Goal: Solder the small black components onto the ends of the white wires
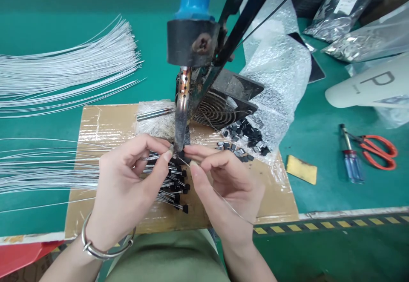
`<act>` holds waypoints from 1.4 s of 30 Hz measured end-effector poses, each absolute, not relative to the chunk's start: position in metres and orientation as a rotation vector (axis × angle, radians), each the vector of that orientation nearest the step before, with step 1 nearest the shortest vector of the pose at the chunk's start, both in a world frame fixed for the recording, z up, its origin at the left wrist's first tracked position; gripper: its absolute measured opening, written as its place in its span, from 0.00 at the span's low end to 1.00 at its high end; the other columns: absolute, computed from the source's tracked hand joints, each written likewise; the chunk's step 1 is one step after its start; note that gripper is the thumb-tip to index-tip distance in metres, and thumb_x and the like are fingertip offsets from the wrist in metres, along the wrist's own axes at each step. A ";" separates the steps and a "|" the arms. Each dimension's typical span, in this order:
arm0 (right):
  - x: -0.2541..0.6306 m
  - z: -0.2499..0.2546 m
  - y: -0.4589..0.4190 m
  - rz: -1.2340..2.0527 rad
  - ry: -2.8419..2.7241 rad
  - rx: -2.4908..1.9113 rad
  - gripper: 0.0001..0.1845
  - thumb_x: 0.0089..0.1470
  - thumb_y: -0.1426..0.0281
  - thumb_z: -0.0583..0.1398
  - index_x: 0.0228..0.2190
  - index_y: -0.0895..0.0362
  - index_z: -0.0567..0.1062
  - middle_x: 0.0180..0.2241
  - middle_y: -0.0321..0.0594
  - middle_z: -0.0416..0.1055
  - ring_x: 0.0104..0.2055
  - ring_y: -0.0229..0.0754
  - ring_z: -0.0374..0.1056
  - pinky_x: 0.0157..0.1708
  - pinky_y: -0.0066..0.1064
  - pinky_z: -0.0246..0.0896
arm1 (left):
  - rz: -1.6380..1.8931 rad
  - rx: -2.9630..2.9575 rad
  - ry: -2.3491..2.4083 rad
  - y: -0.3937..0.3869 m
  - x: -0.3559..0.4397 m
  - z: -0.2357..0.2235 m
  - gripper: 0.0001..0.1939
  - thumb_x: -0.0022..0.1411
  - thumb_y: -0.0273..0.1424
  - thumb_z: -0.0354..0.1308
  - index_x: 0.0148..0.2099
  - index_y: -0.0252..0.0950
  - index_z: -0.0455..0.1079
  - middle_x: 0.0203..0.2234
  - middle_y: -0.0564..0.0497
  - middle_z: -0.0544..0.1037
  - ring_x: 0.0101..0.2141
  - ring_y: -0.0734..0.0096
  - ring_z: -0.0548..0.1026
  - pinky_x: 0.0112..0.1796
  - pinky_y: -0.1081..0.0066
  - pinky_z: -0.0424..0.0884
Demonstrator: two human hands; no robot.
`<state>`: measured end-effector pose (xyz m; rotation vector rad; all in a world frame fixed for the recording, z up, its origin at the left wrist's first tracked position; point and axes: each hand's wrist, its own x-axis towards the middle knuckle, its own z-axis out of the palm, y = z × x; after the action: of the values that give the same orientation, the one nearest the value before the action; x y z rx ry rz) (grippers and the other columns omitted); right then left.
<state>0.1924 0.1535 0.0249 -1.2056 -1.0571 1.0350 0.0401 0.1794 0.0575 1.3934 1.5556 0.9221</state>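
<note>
A soldering iron (182, 116) with a blue handle points down from a black stand, its tip between my two hands. My left hand (131, 184) is closed in a pinch on a thin white wire just left of the tip; the wire's end is partly hidden by my fingers. In my right hand (228, 184), thumb and fingers pinch a strand of solder wire (234, 211), which runs back across the palm and reaches toward the tip. Beneath my left hand lie several white wires (83, 175) ending in small black connectors (177, 188).
Cardboard (275, 197) covers the work area. Behind the iron stand a round-grilled fan (217, 109) and bubble wrap (275, 69) with loose black connectors (246, 133). A wire bundle (70, 69) lies left; a yellow sponge (302, 169), screwdriver (351, 162) and red-handled cutters (380, 152) lie right.
</note>
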 end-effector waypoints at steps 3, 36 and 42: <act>0.193 0.024 0.153 1.019 -1.069 -1.198 0.09 0.60 0.77 0.66 0.30 0.53 0.75 0.45 0.40 0.85 0.50 0.44 0.81 0.52 0.36 0.77 | 0.926 1.397 1.555 0.179 0.041 0.057 0.04 0.62 0.28 0.66 0.35 0.42 0.78 0.35 0.56 0.84 0.30 0.74 0.77 0.25 0.71 0.63; 0.190 0.018 0.147 0.851 -1.211 -1.173 0.11 0.58 0.83 0.65 0.34 0.54 0.75 0.48 0.38 0.83 0.51 0.41 0.80 0.54 0.31 0.75 | 0.967 1.450 1.572 0.178 0.041 0.054 0.03 0.61 0.28 0.67 0.34 0.42 0.78 0.34 0.58 0.84 0.29 0.76 0.78 0.22 0.74 0.59; 0.190 0.017 0.147 0.841 -1.219 -1.175 0.11 0.58 0.83 0.65 0.35 0.54 0.76 0.48 0.40 0.83 0.50 0.42 0.81 0.54 0.32 0.76 | 0.972 1.477 1.578 0.178 0.040 0.055 0.04 0.61 0.28 0.67 0.33 0.41 0.77 0.34 0.58 0.84 0.27 0.77 0.77 0.21 0.75 0.59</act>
<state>0.1900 0.1468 0.0173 -1.1752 -1.2192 0.8408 0.0399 0.1776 0.0545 1.4769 1.5776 0.9717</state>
